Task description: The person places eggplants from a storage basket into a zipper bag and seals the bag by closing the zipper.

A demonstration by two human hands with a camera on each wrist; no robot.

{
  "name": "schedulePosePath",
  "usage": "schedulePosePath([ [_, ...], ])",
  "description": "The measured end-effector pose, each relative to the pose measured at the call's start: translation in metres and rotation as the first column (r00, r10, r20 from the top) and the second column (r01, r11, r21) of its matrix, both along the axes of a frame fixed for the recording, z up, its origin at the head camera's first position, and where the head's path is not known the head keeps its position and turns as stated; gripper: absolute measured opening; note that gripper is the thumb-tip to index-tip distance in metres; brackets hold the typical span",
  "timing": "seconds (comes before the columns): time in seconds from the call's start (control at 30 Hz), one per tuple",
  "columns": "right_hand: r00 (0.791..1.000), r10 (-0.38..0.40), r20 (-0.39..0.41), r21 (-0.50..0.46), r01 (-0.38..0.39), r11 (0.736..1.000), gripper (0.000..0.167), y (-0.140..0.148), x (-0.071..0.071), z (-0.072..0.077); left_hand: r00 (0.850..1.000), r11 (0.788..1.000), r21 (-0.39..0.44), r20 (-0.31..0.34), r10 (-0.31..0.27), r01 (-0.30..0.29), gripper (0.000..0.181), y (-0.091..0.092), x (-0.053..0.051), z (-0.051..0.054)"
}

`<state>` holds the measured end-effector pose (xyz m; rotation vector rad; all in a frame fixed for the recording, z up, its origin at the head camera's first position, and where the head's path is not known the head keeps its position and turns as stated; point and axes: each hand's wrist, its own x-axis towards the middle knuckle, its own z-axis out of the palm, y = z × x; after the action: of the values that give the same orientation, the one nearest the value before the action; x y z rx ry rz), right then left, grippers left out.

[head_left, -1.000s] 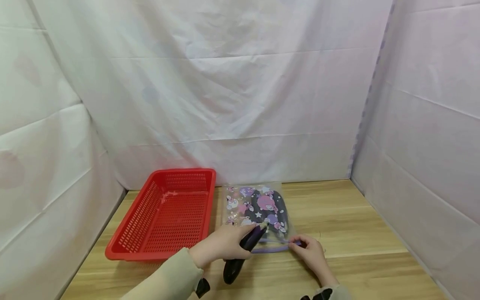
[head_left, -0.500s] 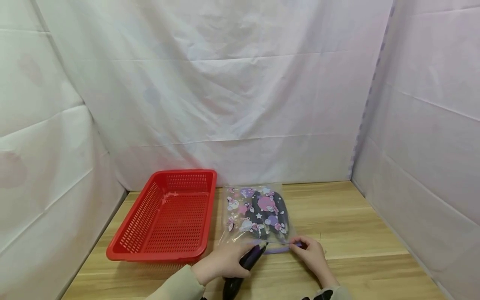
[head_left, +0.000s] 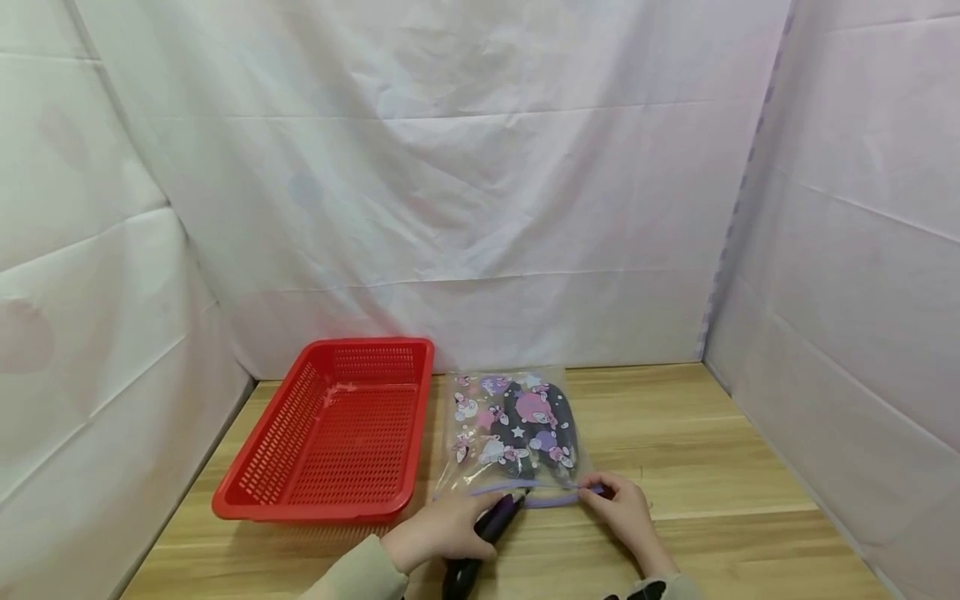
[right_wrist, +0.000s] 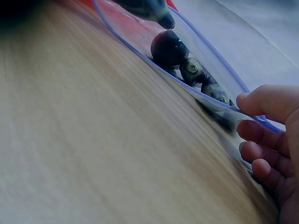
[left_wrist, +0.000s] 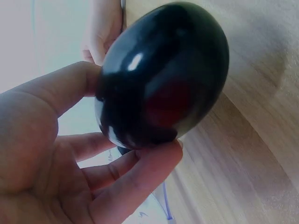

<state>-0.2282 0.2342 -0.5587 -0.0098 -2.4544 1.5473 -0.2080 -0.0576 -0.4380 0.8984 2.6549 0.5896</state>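
The eggplant [head_left: 495,521] is in your left hand [head_left: 441,531]: the thumb lies along one side, the fingers curl round the other. Its stem end points forward from these fingers, to the mouth of the bag [head_left: 485,418]. From the right wrist, this end shows between the purple strips [head_left: 555,502] of the mouth; if it already enters, I cannot tell.

Just ahead of your left fingers, the bag lies on the table [head_left: 712,467], with dark things [right_wrist: 169,48] inside, perhaps more eggplants. Your right hand [head_left: 621,507] pinches the end of the strips between thumb and forefinger; the other fingers bend below.

The step in hand seems to be feeding the eggplant into the bag. The next move, I judge, calls for a low forward push, with the right pinch steady and the mouth apart.

Your left hand is low, its back upward, the forearm from behind left; your right forearm comes from behind right. Left of your left fingers stands the basket [head_left: 315,510].
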Motion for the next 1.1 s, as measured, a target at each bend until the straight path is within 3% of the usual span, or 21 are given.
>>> schedulePosePath([
  [0.3,0.999,0.009,0.037,-0.008,-0.009,1.000,0.008,0.000,0.001,0.004,0.997,1.000,0.028,-0.073,0.004,-0.002,0.058,-0.003,-0.008,-0.010],
  [0.43,0.999,0.008,0.042,-0.002,-0.008,1.000,0.008,-0.001,0.001,0.004,0.997,0.998,0.035,-0.060,0.053,-0.051,0.043,-0.003,-0.010,-0.012],
  [0.63,0.999,0.014,0.048,0.002,-0.014,1.000,0.009,-0.001,0.000,0.004,0.992,0.992,0.063,-0.048,0.115,-0.112,0.035,-0.004,-0.012,-0.019],
  [0.7,0.999,0.015,0.046,0.002,-0.015,1.000,0.009,-0.001,0.000,0.003,0.988,0.992,0.083,-0.118,0.104,-0.094,0.037,-0.006,-0.020,-0.035],
  [0.9,0.999,0.013,0.049,0.008,-0.013,1.000,0.009,-0.001,0.000,0.003,0.969,0.984,0.138,-0.208,0.136,-0.109,0.071,-0.006,-0.030,-0.059],
  [0.93,0.999,0.014,0.052,0.009,-0.014,1.000,0.009,-0.001,0.000,0.003,0.970,0.982,0.148,-0.195,0.148,-0.120,0.077,-0.005,-0.029,-0.057],
  [1.1,0.999,0.017,0.047,0.009,-0.017,1.000,0.010,-0.001,0.001,0.003,0.951,0.982,0.164,-0.279,0.136,-0.092,0.082,-0.006,-0.035,-0.071],
])
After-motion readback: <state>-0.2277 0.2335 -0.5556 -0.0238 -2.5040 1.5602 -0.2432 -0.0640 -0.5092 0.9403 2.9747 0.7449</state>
